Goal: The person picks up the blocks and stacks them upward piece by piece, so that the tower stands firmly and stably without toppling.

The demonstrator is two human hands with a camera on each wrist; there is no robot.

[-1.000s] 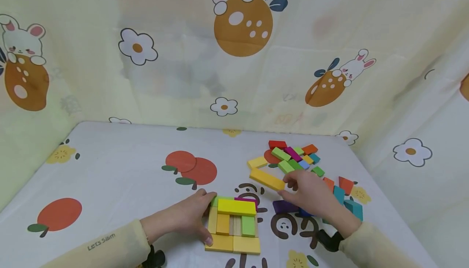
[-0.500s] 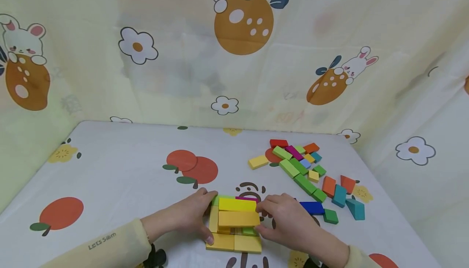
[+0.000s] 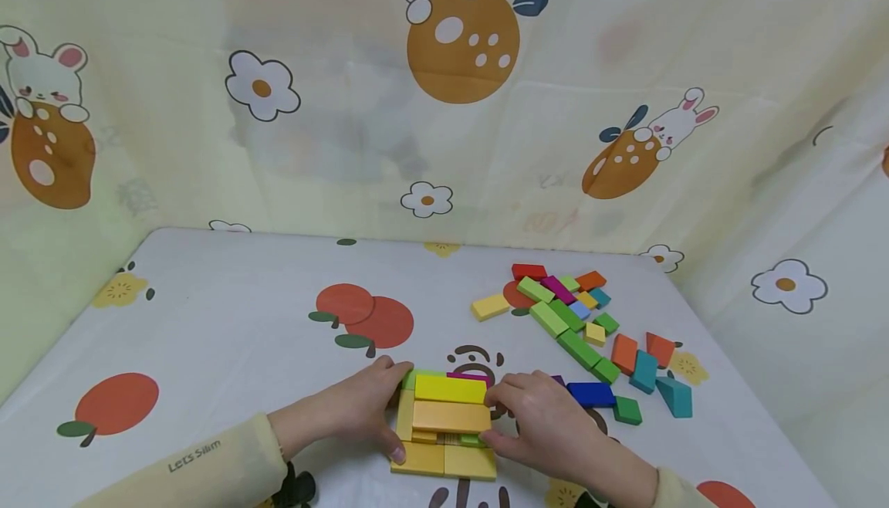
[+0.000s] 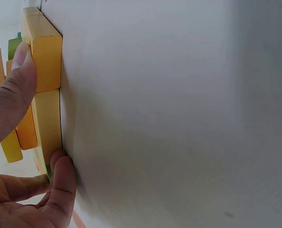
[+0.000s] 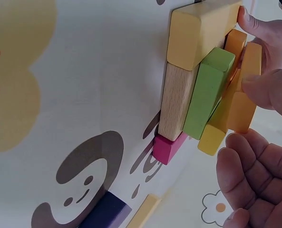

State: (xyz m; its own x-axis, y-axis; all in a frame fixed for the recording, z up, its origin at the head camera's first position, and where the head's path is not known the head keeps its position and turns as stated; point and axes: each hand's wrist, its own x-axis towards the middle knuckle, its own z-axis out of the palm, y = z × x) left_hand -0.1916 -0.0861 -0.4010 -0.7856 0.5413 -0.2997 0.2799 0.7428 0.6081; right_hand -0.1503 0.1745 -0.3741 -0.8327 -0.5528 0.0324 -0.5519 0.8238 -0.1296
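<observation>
The right hand (image 3: 545, 423)'s grip pinches the orange block (image 3: 451, 417) at the top of the stack (image 3: 424, 458), while the left hand (image 3: 357, 408)'s clasps the stack's left side; an uneven push could likely shift pieces beneath. The fruit-printed white counter (image 3: 236, 323) meets a bunny-patterned curtain (image 3: 333, 145).

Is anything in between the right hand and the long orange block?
Nothing that I can see: the right hand pinches the right end of the long orange block, its thumb straight against it.
</observation>
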